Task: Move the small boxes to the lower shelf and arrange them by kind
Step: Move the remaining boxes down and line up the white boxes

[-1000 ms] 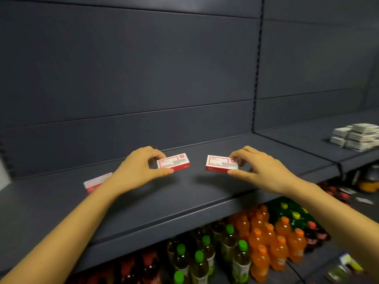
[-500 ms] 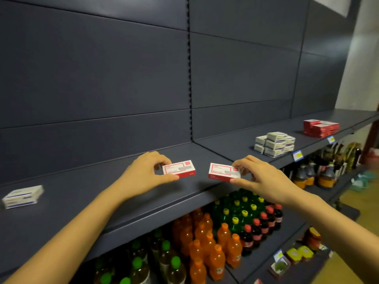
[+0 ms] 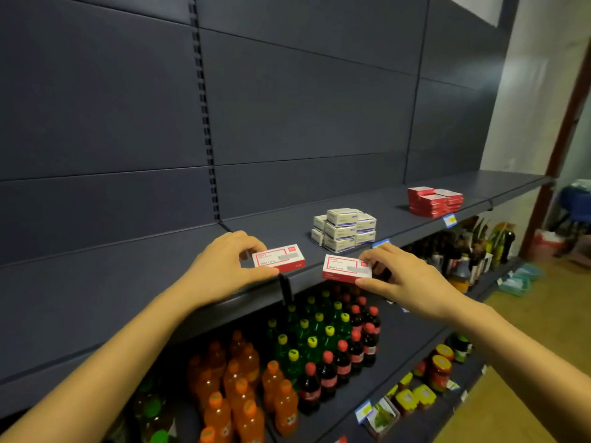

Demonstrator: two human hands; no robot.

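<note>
**Hands and both boxes now further right along shelf**

Head view. Compared with 0.5 s ago, both hands and their boxes sit further right along the shelf (image 3: 128, 282). The white stack (image 3: 343, 228), then well off to the right, now lies just beyond the boxes. The red stack (image 3: 433, 201) shows larger, farther right. The lone white box seen at far left is out of frame.

Left hand (image 3: 224, 266) grasps the left box (image 3: 278, 258), with the thumb along its near edge and the fingers curled over its far left corner. The box is red and white, label up, roughly level, over the front part of the shelf.

Right hand (image 3: 412, 282) pinches the right box (image 3: 347, 268) at its right end, fingers on top and thumb beneath. This box is the same kind and overlaps the shelf's front lip.

The two boxes are near each other with a clear gap between. Whether either touches the shelf cannot be told.

The white stack stands on the same shelf in several layers, just behind the right box. The red stack stands on the same shelf near its front edge, above a blue tag (image 3: 449, 219).

Below the shelf are orange bottles (image 3: 243, 378) at left, green bottles (image 3: 307, 330) in the middle and dark bottles (image 3: 345, 353) with red caps at right. Jars (image 3: 441, 369) sit lower still, at right.
</note>
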